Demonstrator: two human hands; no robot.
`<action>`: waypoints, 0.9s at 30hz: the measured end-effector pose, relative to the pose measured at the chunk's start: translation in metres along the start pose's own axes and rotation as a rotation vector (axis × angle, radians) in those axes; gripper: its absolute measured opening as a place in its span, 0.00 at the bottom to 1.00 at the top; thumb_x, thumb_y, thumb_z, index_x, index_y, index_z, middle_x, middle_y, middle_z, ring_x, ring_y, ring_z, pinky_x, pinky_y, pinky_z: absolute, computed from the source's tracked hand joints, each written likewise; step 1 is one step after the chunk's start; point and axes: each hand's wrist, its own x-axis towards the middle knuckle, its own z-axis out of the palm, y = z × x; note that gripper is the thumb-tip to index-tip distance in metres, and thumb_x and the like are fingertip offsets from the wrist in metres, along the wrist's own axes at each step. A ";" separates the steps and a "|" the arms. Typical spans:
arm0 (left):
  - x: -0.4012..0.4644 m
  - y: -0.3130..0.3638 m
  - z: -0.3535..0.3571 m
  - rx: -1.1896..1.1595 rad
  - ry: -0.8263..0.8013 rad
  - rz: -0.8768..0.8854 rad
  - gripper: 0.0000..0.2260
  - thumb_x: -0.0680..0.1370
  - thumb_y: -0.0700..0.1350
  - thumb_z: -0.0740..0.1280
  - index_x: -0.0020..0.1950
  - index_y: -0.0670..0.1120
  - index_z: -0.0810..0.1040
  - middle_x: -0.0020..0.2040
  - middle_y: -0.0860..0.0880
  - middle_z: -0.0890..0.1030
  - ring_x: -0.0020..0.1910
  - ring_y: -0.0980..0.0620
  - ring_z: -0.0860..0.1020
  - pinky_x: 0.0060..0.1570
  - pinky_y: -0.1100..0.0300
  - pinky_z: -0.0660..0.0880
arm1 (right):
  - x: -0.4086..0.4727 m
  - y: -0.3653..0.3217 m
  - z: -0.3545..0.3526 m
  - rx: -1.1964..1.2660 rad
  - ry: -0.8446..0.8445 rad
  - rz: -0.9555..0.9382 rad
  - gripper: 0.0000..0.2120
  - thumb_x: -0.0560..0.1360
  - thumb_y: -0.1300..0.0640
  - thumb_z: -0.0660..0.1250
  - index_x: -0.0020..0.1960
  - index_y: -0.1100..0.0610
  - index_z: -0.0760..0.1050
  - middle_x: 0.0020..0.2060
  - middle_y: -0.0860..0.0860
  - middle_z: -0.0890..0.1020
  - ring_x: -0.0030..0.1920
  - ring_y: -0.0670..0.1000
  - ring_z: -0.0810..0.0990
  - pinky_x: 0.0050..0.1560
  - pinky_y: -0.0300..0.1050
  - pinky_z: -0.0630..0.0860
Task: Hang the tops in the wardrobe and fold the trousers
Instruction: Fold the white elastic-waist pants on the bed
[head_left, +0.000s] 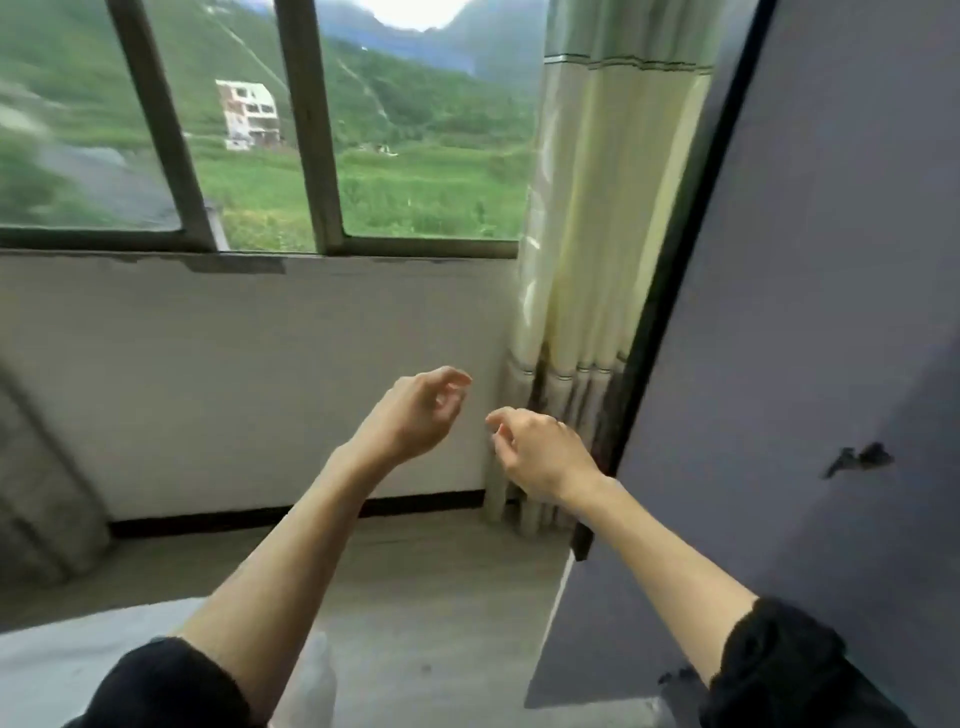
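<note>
Black sleeves (171, 686) are sitting pushed up at the bottom of the head view, and both bare forearms are reaching forward over the floor (426, 597). Just beyond them, the left hand (410, 415) is hovering in mid-air with its fingers (452, 382) loosely curled and holding nothing. The right hand (540, 452) is hanging just beside it, apart from it, its fingers (498, 415) likewise relaxed and gripping nothing.

To the right, the wardrobe door (831, 312), a dull purple panel with a small dark handle (860, 458), is filling the frame edge-on. Its inside is hidden, so I cannot tell whether any tops are hanging there.

No top, hanger or pair of trousers is showing anywhere. A pale corner of what seems to be a bed (78, 654) is lying at lower left, and a small whitish piece of fabric (311, 680) is blurring between the forearms; whether that is a garment is unclear.

Ahead, a window (249, 156) is looking onto green hills, with a curtain (597, 234) hanging beside the door.

Judging by the empty hands, the person is between garments, and how many are left cannot be read from here.
</note>
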 end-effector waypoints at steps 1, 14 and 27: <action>-0.006 -0.026 -0.012 0.006 0.010 -0.058 0.11 0.80 0.46 0.61 0.61 0.48 0.77 0.55 0.49 0.81 0.48 0.52 0.78 0.51 0.62 0.72 | 0.018 -0.016 0.012 0.010 -0.015 -0.041 0.16 0.80 0.54 0.55 0.67 0.51 0.69 0.61 0.51 0.77 0.60 0.55 0.75 0.57 0.49 0.71; 0.053 -0.305 -0.179 0.074 0.294 -0.567 0.12 0.80 0.48 0.59 0.61 0.54 0.75 0.52 0.55 0.79 0.47 0.56 0.76 0.53 0.61 0.72 | 0.319 -0.213 0.134 0.090 -0.138 -0.488 0.18 0.80 0.54 0.55 0.70 0.51 0.65 0.61 0.49 0.77 0.60 0.54 0.74 0.55 0.45 0.69; 0.106 -0.477 -0.283 0.138 0.508 -0.804 0.12 0.80 0.47 0.59 0.62 0.51 0.75 0.54 0.51 0.79 0.50 0.52 0.77 0.56 0.57 0.72 | 0.518 -0.379 0.233 0.100 -0.231 -0.831 0.18 0.80 0.53 0.55 0.70 0.51 0.65 0.61 0.49 0.76 0.61 0.53 0.74 0.55 0.45 0.70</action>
